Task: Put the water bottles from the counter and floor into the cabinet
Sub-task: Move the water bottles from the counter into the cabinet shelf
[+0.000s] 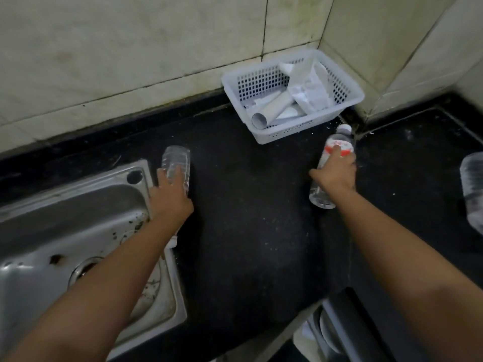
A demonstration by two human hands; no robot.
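Observation:
A clear plastic water bottle (176, 159) without a label lies on the black counter (248, 205) beside the sink. My left hand (170, 194) is closed around its near half. A second clear bottle with a red and white label (337, 146) lies to the right, cap pointing toward the wall corner. My right hand (337, 171) grips it around the middle. A third clear bottle (473, 184) sits at the right edge of the view, partly cut off. The cabinet is not in view.
A steel sink (65, 231) fills the lower left. A white plastic basket (292, 126) with paper rolls and wrappers stands against the tiled wall at the back. The counter's front edge runs along the bottom, with something white below it.

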